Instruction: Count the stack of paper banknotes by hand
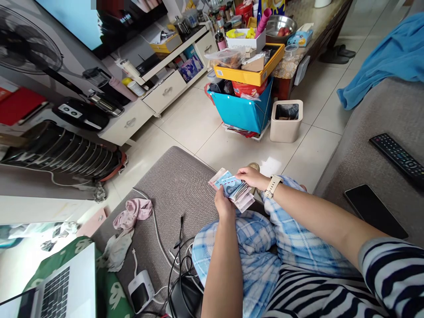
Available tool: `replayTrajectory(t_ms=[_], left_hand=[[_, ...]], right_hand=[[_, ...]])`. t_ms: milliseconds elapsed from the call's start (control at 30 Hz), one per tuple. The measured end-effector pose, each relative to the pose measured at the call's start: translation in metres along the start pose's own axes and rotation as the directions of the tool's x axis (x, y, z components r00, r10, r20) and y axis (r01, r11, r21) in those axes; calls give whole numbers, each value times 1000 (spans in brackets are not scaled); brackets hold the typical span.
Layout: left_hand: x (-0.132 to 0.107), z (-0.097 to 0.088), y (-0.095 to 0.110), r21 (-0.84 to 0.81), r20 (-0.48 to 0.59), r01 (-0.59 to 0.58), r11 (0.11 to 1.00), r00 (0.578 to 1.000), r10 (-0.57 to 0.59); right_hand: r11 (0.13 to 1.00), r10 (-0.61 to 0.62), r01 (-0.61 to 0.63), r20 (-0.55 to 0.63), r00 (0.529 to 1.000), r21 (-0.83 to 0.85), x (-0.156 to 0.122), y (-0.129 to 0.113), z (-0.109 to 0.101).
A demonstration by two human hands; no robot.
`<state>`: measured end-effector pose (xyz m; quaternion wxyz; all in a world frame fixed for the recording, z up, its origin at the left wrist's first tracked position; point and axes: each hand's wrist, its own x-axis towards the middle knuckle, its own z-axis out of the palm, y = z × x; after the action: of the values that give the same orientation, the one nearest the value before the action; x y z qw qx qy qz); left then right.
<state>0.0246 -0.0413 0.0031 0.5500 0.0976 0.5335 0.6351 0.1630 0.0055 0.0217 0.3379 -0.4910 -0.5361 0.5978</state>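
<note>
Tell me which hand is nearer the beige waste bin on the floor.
Right. The right hand touches the fanned banknotes on the side toward the bin; the left hand holds them from below, farther away.

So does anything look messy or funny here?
Yes. A pink cloth lies crumpled on the grey cushion beside a tangle of cables. The yellow tray sits crooked on the blue bin, sticking out past its edge. The fanned banknotes look fine.

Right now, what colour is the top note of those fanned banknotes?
The top note is light blue; banknotes beneath are pinkish. Head view shows it.
</note>
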Motion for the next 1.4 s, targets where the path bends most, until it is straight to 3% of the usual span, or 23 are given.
replayTrajectory(t_ms=[167, 1100, 1400], left_hand=[[3, -2, -2, -31, 1, 39, 999, 999, -39], [-5, 4, 4, 33, -21, -40, 999, 999, 40], [1, -1, 0, -17, -20, 7, 1000, 1000, -7]], right_hand=[[1000, -2, 1, 13, 1000, 19, 0, 2, 0], [996, -33, 31, 34, 999, 83, 0, 1, 2], [990, -35, 27, 58, 998, 137, 0, 1, 2]])
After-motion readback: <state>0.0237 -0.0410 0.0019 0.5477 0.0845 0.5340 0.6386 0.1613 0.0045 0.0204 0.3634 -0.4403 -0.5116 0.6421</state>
